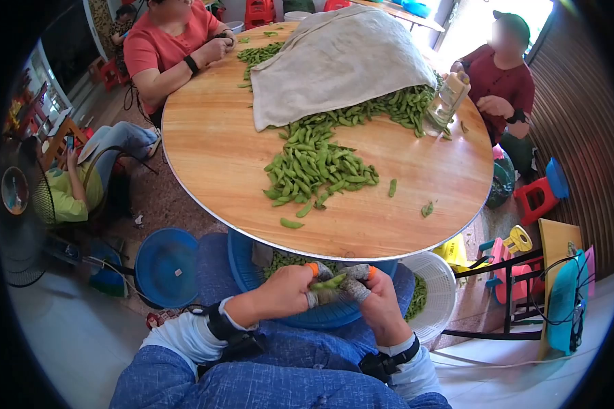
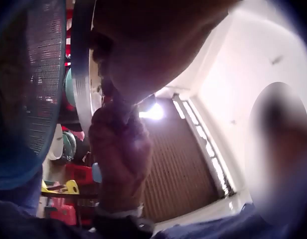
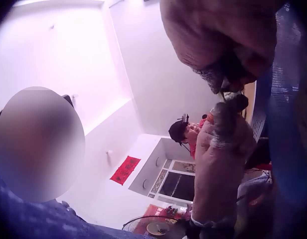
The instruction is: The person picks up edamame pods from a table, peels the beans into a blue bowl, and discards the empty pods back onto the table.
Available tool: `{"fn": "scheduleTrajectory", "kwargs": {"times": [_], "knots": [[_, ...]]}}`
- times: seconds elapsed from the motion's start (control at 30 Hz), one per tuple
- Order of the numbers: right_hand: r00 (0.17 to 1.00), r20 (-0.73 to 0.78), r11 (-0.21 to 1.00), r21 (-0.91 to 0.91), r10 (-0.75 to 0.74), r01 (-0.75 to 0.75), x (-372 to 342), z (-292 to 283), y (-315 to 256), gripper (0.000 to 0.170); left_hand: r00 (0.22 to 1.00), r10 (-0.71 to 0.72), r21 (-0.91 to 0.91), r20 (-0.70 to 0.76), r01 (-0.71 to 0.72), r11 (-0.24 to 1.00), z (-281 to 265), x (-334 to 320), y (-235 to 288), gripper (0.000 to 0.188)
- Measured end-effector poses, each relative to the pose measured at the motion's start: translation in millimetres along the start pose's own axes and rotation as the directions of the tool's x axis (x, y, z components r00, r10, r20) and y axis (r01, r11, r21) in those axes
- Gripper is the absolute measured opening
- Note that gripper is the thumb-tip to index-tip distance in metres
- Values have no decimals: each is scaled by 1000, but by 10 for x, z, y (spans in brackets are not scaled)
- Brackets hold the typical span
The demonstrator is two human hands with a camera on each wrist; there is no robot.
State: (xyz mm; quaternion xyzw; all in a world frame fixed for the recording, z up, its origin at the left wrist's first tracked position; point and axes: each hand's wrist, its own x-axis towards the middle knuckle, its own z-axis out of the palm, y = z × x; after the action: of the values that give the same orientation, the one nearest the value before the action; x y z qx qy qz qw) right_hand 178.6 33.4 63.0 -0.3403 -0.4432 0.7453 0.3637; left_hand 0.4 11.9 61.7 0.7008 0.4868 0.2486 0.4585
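Observation:
Between both hands, over a blue basket in the lap, a green pod is pinched. The left hand, with grey coverings and an orange band on its fingers, holds the pod's left side. On the right, the right hand grips the other end with grey-covered fingertips. In the left wrist view both hands are dark, the right hand below. The right wrist view shows the left hand meeting the right hand at a small green bit. Pods lie in the basket beneath the hands.
A round wooden table holds a pod pile, a cloth over more pods, and a bottle. Right of the lap stands a white basket with pods; a blue basin is left. Two people sit across the table.

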Motion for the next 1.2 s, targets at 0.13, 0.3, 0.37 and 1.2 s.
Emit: {"fn": "scheduleTrajectory", "kwargs": {"times": [0.13, 0.3, 0.37, 1.2], "knots": [[999, 0, 998, -25, 51, -51, -40, -86, 87, 20, 986, 130, 464, -102, -68, 883, 66, -59, -51, 26], [996, 85, 995, 101, -23, 14, -41, -83, 198, 21, 950, 248, -35, -191, -259, 965, 177, -14, -242, 23], [994, 67, 990, 118, -85, 77, -11, -54, 237, 20, 949, 212, -377, -232, -289, 880, 209, 35, -206, 25], [997, 53, 986, 156, 54, -62, 9, -280, 356, 19, 976, -109, -726, 190, 214, 653, 192, -54, -218, 15]]}}
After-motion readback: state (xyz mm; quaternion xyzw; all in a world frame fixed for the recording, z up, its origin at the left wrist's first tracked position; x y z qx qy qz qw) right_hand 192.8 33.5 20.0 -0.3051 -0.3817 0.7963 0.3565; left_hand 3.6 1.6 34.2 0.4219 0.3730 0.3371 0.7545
